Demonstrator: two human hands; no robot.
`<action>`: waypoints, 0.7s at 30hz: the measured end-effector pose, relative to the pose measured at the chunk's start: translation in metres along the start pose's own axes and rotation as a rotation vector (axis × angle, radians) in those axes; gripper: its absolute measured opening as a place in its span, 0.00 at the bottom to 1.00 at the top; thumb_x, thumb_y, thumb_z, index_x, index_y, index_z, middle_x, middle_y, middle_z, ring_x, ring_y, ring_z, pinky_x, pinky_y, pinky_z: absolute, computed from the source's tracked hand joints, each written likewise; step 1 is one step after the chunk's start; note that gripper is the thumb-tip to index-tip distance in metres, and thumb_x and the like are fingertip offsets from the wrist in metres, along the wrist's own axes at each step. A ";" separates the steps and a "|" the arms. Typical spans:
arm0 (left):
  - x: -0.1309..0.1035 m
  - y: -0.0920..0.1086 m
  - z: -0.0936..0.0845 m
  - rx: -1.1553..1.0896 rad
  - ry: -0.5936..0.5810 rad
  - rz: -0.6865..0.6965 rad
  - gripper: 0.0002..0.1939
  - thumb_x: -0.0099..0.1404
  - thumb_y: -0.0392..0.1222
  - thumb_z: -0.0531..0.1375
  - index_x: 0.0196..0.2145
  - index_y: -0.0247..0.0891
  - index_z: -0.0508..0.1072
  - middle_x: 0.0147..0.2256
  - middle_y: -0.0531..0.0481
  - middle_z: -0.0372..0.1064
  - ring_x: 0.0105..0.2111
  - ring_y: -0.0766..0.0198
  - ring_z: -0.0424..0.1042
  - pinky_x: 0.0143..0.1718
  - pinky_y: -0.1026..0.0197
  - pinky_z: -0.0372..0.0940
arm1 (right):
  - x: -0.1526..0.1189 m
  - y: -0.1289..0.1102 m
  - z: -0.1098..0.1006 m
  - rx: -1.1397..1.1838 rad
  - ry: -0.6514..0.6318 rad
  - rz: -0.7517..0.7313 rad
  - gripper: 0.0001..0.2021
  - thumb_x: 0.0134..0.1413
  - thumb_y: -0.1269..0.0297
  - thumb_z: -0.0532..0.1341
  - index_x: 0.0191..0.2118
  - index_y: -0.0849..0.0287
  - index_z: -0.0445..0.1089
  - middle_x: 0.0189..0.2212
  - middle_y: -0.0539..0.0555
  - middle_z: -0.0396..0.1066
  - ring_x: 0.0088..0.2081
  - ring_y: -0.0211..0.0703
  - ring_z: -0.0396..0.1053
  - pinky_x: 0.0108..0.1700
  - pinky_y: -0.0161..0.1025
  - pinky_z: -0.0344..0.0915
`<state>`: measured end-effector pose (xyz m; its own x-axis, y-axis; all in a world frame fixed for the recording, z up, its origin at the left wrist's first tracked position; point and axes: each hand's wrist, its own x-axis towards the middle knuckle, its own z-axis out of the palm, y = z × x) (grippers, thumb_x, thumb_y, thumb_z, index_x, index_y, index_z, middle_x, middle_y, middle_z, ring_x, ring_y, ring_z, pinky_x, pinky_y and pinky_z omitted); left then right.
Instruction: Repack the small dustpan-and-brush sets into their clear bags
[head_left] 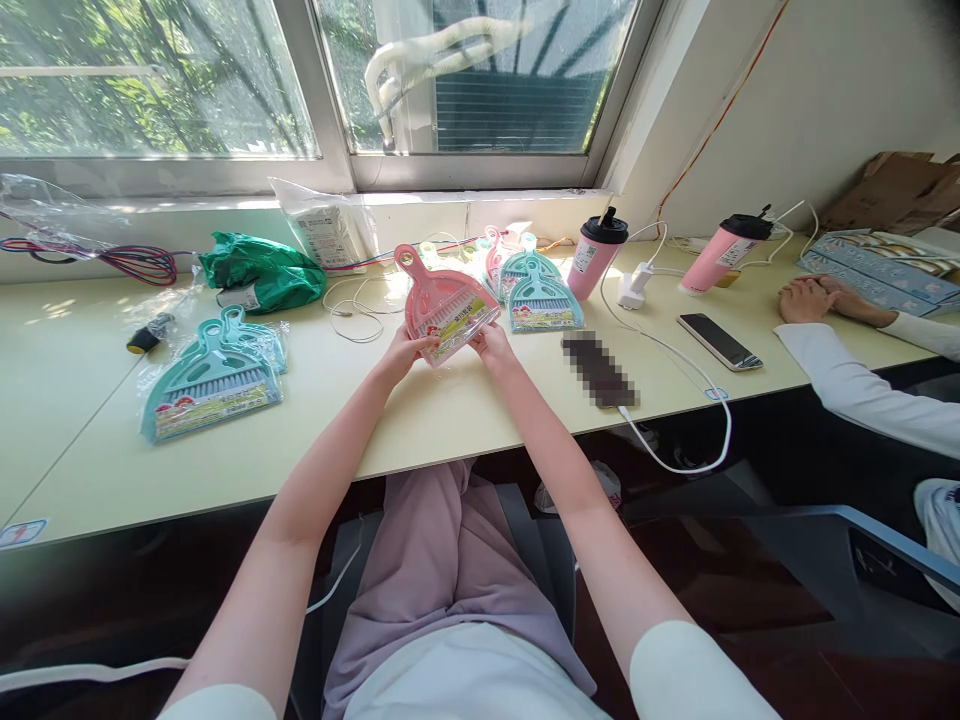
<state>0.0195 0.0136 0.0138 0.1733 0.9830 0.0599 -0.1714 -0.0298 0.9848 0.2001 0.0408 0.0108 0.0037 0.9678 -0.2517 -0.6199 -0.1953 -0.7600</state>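
A pink dustpan and brush set (pixel 442 300) in clear wrap, with a printed label along its lower edge, is held above the table. My left hand (pixel 406 355) grips its lower left corner, and my right hand (pixel 491 343) pinches the lower right corner. Just right of it lie wrapped teal dustpan sets (pixel 541 295), with another pink one (pixel 493 255) partly hidden behind. More teal sets (pixel 214 375) in clear bags overlap at the left of the table.
Behind are a green plastic bag (pixel 262 272) and a thin cable (pixel 356 308). Rightward are two pink cups (pixel 592 262), a white charger (pixel 634 288), a pixelated phone (pixel 600 370) with a cable, another phone (pixel 720 341), and another person's clasped hands (pixel 814 300).
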 end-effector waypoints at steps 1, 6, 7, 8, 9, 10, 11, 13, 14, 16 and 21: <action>0.000 0.000 0.000 0.004 0.000 -0.001 0.39 0.42 0.39 0.74 0.54 0.34 0.72 0.49 0.38 0.76 0.50 0.45 0.74 0.42 0.55 0.71 | -0.001 0.000 0.000 0.000 0.002 0.000 0.07 0.57 0.78 0.61 0.36 0.59 0.71 0.26 0.47 0.77 0.29 0.36 0.76 0.45 0.37 0.77; 0.000 0.001 -0.001 0.035 0.027 -0.016 0.39 0.41 0.41 0.74 0.53 0.35 0.73 0.47 0.40 0.77 0.47 0.47 0.75 0.40 0.55 0.71 | -0.003 -0.001 0.002 -0.008 0.002 -0.008 0.07 0.56 0.78 0.61 0.36 0.59 0.71 0.26 0.47 0.77 0.31 0.37 0.76 0.47 0.39 0.77; 0.000 0.002 -0.001 0.054 0.025 -0.029 0.38 0.41 0.42 0.74 0.52 0.35 0.73 0.46 0.40 0.77 0.46 0.47 0.76 0.39 0.55 0.72 | -0.003 -0.002 0.002 -0.011 0.009 -0.012 0.07 0.56 0.78 0.61 0.36 0.59 0.71 0.26 0.47 0.77 0.31 0.37 0.77 0.47 0.39 0.77; -0.001 0.002 -0.001 0.076 0.019 -0.043 0.38 0.41 0.43 0.74 0.52 0.35 0.73 0.46 0.40 0.77 0.45 0.47 0.76 0.38 0.55 0.72 | -0.003 -0.002 0.002 -0.014 0.018 -0.016 0.07 0.56 0.78 0.61 0.37 0.59 0.71 0.26 0.47 0.77 0.31 0.37 0.77 0.47 0.39 0.77; -0.001 0.002 -0.001 0.097 0.012 -0.056 0.38 0.41 0.44 0.74 0.51 0.35 0.74 0.45 0.40 0.77 0.43 0.48 0.76 0.37 0.54 0.72 | -0.003 -0.002 0.002 -0.016 0.027 -0.019 0.07 0.56 0.78 0.62 0.37 0.59 0.71 0.26 0.46 0.77 0.31 0.37 0.77 0.47 0.39 0.77; -0.001 0.002 -0.001 0.114 0.004 -0.063 0.38 0.41 0.45 0.74 0.51 0.35 0.74 0.45 0.40 0.77 0.42 0.48 0.76 0.36 0.54 0.72 | -0.003 -0.002 0.002 -0.017 0.034 -0.021 0.07 0.56 0.78 0.62 0.36 0.59 0.71 0.25 0.46 0.76 0.30 0.36 0.76 0.47 0.38 0.77; -0.001 0.002 -0.002 0.122 0.000 -0.064 0.38 0.41 0.46 0.74 0.51 0.35 0.74 0.44 0.40 0.77 0.41 0.48 0.76 0.35 0.54 0.72 | -0.003 -0.002 0.002 -0.021 0.040 -0.019 0.07 0.56 0.79 0.62 0.36 0.59 0.70 0.25 0.46 0.76 0.29 0.36 0.76 0.47 0.38 0.77; -0.001 0.001 -0.003 0.120 0.004 -0.056 0.38 0.42 0.46 0.74 0.52 0.34 0.74 0.44 0.40 0.77 0.40 0.49 0.76 0.34 0.55 0.72 | -0.003 -0.003 0.002 -0.043 0.042 -0.017 0.07 0.57 0.79 0.62 0.36 0.59 0.70 0.24 0.46 0.76 0.28 0.35 0.76 0.46 0.38 0.77; 0.000 0.001 -0.005 0.116 0.009 -0.053 0.38 0.42 0.46 0.74 0.51 0.34 0.74 0.44 0.40 0.77 0.40 0.49 0.76 0.33 0.56 0.72 | -0.003 -0.004 0.001 -0.071 0.037 -0.015 0.06 0.58 0.78 0.62 0.36 0.59 0.70 0.23 0.46 0.76 0.28 0.36 0.76 0.45 0.38 0.78; 0.001 0.002 -0.011 0.106 0.028 -0.057 0.37 0.41 0.45 0.74 0.50 0.33 0.74 0.43 0.40 0.77 0.40 0.50 0.77 0.33 0.57 0.72 | -0.004 -0.005 0.000 -0.162 0.002 -0.004 0.04 0.58 0.75 0.64 0.35 0.60 0.70 0.22 0.48 0.75 0.28 0.37 0.77 0.43 0.38 0.79; 0.003 0.011 -0.037 0.059 0.034 0.002 0.32 0.41 0.40 0.73 0.47 0.33 0.75 0.45 0.39 0.77 0.43 0.49 0.77 0.39 0.56 0.73 | -0.010 -0.011 -0.005 -0.542 -0.061 -0.113 0.09 0.55 0.63 0.70 0.29 0.60 0.72 0.21 0.54 0.74 0.31 0.48 0.79 0.40 0.45 0.80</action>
<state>-0.0177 0.0231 0.0183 0.1400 0.9885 0.0572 -0.1140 -0.0413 0.9926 0.2107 0.0319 0.0183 -0.0086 0.9918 -0.1275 -0.1255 -0.1275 -0.9839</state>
